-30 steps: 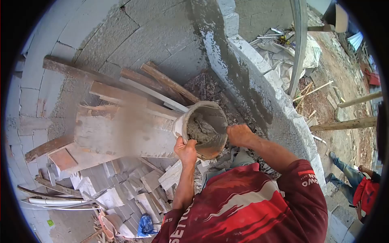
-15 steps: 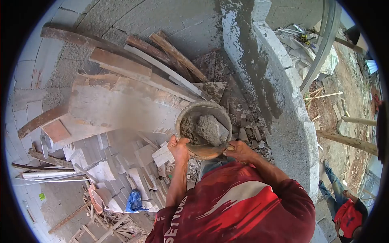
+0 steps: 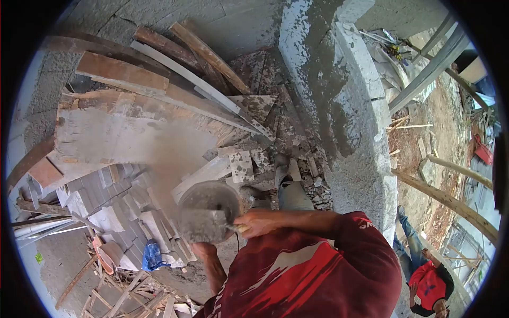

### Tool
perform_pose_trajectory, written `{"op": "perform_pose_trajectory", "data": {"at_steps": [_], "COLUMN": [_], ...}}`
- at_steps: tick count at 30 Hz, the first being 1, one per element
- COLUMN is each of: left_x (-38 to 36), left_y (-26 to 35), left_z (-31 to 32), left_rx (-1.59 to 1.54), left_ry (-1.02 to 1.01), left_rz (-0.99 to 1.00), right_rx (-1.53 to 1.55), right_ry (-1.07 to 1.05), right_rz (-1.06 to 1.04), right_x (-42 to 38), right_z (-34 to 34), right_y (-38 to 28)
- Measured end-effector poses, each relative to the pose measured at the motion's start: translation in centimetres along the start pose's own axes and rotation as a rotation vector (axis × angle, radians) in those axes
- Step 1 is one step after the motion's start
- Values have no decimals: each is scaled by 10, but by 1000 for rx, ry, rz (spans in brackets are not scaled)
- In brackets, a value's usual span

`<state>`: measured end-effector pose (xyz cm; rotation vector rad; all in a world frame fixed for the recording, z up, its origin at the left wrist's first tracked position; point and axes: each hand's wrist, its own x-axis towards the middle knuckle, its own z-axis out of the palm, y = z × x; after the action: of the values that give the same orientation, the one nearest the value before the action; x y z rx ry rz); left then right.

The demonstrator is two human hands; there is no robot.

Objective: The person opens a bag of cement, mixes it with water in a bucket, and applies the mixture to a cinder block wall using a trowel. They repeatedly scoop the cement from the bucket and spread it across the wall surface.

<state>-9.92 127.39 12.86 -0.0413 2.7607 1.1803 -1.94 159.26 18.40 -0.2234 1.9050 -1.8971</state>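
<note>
A round bucket [image 3: 210,196] full of grey mortar sits close to my chest. My left hand [image 3: 202,250] is under it, mostly hidden, and seems to hold it from below. My right hand [image 3: 255,222] grips the handle of a rectangular trowel [image 3: 203,225], whose blade carries a lump of mortar just in front of the bucket's near rim. My red sleeves fill the bottom of the view. My legs and shoes [image 3: 255,196] show beyond the bucket.
A curved block wall [image 3: 339,100], smeared with wet mortar, runs up the right. Planks [image 3: 159,85] and a big board [image 3: 122,132] lie at left, cut blocks [image 3: 114,204] and rubble beneath. Below the wall a person in red [image 3: 430,283] stands among wooden poles [image 3: 450,199].
The bucket has come down and toward me and shows less of its inside. My right hand left its rim and now holds a loaded trowel. My left hand went under the bucket.
</note>
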Motion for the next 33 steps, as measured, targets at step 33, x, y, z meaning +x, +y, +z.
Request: {"op": "perform_pose_trajectory", "data": {"at_steps": [33], "left_x": [52], "left_y": [203], "left_z": [174], "left_rx": [-697], "left_ry": [-281], "left_rz": [-186], "right_rx": [-671], "right_ry": [599], "right_rz": [530], "right_x": [-132], "right_z": [-71], "right_y": [45]}}
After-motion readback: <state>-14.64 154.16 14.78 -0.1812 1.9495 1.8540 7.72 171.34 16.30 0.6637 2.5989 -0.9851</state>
